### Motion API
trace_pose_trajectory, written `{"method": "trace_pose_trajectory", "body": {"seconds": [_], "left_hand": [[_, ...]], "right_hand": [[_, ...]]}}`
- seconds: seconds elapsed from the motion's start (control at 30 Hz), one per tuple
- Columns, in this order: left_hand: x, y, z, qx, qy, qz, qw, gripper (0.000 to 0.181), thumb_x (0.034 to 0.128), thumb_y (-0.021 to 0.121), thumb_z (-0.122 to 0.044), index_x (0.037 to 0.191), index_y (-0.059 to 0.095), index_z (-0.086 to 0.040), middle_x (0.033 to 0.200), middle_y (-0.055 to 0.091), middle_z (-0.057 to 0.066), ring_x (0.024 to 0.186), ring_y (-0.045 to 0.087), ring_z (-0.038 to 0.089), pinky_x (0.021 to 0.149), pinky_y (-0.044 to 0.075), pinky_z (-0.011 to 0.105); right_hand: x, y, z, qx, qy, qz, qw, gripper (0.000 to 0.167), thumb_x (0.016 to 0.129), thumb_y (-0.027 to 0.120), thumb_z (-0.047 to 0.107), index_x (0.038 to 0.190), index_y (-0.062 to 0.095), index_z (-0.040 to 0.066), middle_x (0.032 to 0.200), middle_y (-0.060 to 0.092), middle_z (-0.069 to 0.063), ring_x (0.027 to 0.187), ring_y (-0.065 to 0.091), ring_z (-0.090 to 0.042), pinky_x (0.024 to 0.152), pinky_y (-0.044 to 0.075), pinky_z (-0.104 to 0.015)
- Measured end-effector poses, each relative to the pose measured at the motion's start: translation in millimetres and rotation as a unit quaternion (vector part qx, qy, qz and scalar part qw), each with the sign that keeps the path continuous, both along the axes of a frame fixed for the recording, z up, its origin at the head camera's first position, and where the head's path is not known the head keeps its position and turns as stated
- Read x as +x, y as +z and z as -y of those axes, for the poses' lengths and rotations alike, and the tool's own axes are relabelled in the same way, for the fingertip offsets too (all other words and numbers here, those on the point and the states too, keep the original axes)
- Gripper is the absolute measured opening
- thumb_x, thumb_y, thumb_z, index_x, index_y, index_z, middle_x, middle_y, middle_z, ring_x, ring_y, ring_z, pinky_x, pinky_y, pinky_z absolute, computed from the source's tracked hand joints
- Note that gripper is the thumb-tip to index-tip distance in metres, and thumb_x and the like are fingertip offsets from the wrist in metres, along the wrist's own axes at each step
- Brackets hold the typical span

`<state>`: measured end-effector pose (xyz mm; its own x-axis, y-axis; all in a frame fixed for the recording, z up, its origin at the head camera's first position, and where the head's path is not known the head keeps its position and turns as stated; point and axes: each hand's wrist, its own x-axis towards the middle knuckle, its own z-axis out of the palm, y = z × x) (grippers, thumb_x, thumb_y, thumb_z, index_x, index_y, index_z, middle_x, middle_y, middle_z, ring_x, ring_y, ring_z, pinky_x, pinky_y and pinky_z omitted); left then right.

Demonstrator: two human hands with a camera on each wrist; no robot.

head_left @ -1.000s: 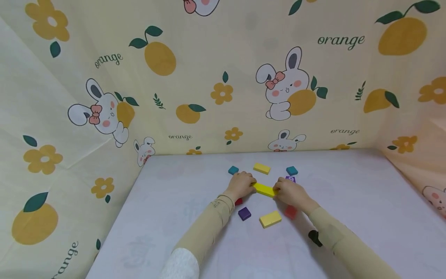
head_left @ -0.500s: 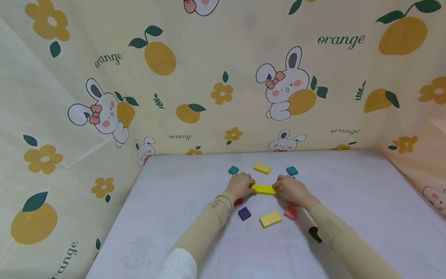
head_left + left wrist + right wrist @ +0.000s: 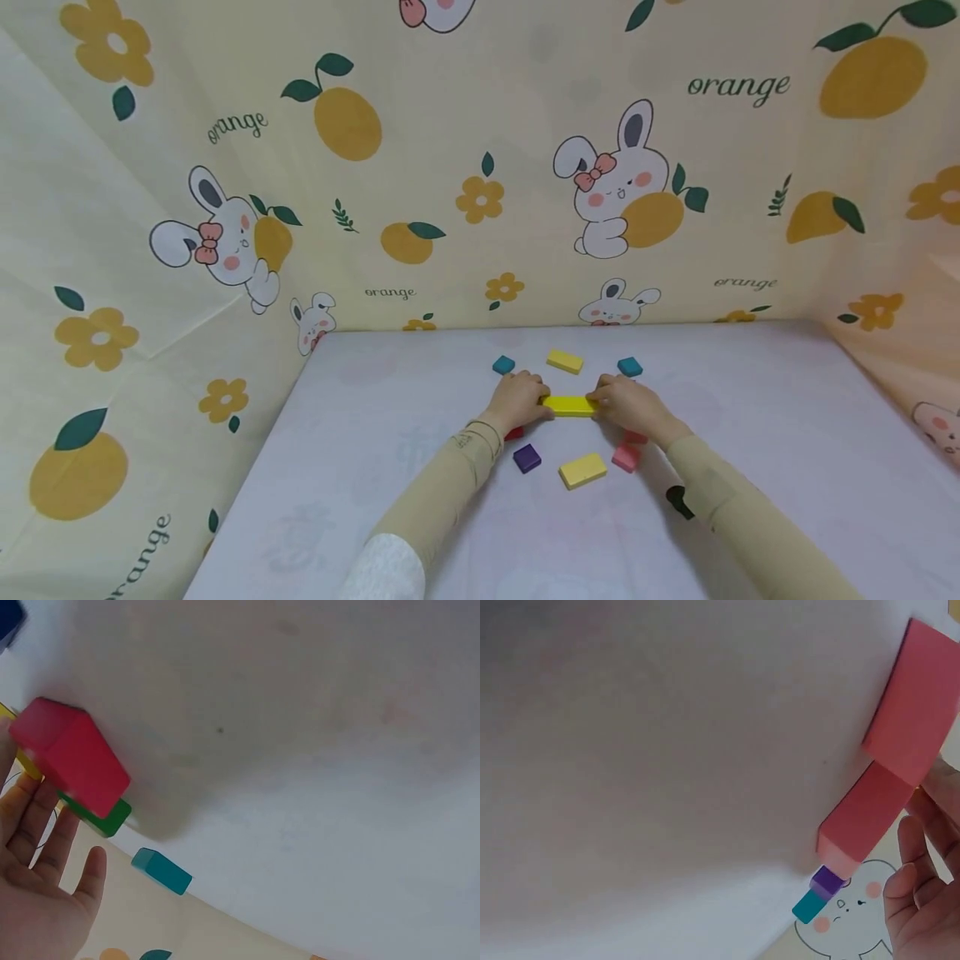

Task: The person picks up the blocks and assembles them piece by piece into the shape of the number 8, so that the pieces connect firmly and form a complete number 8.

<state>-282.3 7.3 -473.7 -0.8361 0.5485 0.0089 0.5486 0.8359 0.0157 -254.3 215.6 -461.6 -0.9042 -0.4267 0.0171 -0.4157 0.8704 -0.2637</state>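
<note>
A long yellow block (image 3: 568,407) lies level between my two hands in the head view. My left hand (image 3: 517,398) pinches its left end, and my right hand (image 3: 630,408) pinches the right end. Whether the block touches the table cannot be told. In the left wrist view a red block (image 3: 71,754) stands near my left fingers, with a green block (image 3: 114,819) just behind it. Two pinkish-red blocks (image 3: 870,814) line up beside my right hand in the right wrist view. Past them come a small purple block (image 3: 828,883) and a teal one (image 3: 809,906).
Around the hands lie a yellow block (image 3: 565,361) at the back, a teal block (image 3: 503,365) at back left, a dark purple block (image 3: 527,458) and another yellow block (image 3: 582,471) in front. A patterned cloth (image 3: 420,192) hangs behind the table (image 3: 360,400).
The long yellow block has turned from slanting down rightward to level. My right hand has risen slightly with its end; the left hand has hardly moved.
</note>
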Motion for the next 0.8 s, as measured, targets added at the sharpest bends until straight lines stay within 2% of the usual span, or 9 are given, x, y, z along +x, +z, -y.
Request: {"method": "trace_pose_trajectory", "body": {"seconds": [0.27, 0.5, 0.8], "left_hand": [[1.3, 2.1, -0.3, -0.003, -0.002, 0.001, 1.0000, 0.041, 0.0802, 0.063, -0.053, 0.110, 0.069, -0.025, 0.093, 0.065, -0.010, 0.082, 0.052, 0.010, 0.073, 0.040, 0.025], [1.2, 1.7, 1.1, -0.004, 0.004, 0.002, 1.0000, 0.042, 0.0797, 0.064, -0.053, 0.111, 0.069, -0.026, 0.093, 0.065, -0.010, 0.080, 0.052, 0.009, 0.074, 0.040, 0.025], [3.3, 2.3, -0.2, -0.003, 0.013, 0.001, 0.9999, 0.042, 0.0795, 0.064, -0.053, 0.111, 0.069, -0.026, 0.094, 0.065, -0.011, 0.080, 0.053, 0.008, 0.076, 0.041, 0.026]], "right_hand": [[0.4, -0.3, -1, -0.006, 0.001, -0.008, 0.9999, 0.029, 0.078, 0.074, 0.014, 0.105, 0.071, 0.006, 0.093, 0.063, -0.004, 0.077, 0.051, -0.013, 0.076, 0.052, -0.031], [-1.4, -1.0, -2, -0.061, -0.017, 0.040, 0.9972, 0.031, 0.081, 0.070, 0.013, 0.110, 0.067, 0.002, 0.101, 0.063, -0.009, 0.086, 0.056, -0.018, 0.083, 0.052, -0.039], [-1.1, -0.5, -13, -0.083, -0.046, 0.080, 0.9923, 0.032, 0.085, 0.065, 0.016, 0.114, 0.065, 0.004, 0.109, 0.064, -0.012, 0.097, 0.057, -0.025, 0.087, 0.050, -0.046]]}}
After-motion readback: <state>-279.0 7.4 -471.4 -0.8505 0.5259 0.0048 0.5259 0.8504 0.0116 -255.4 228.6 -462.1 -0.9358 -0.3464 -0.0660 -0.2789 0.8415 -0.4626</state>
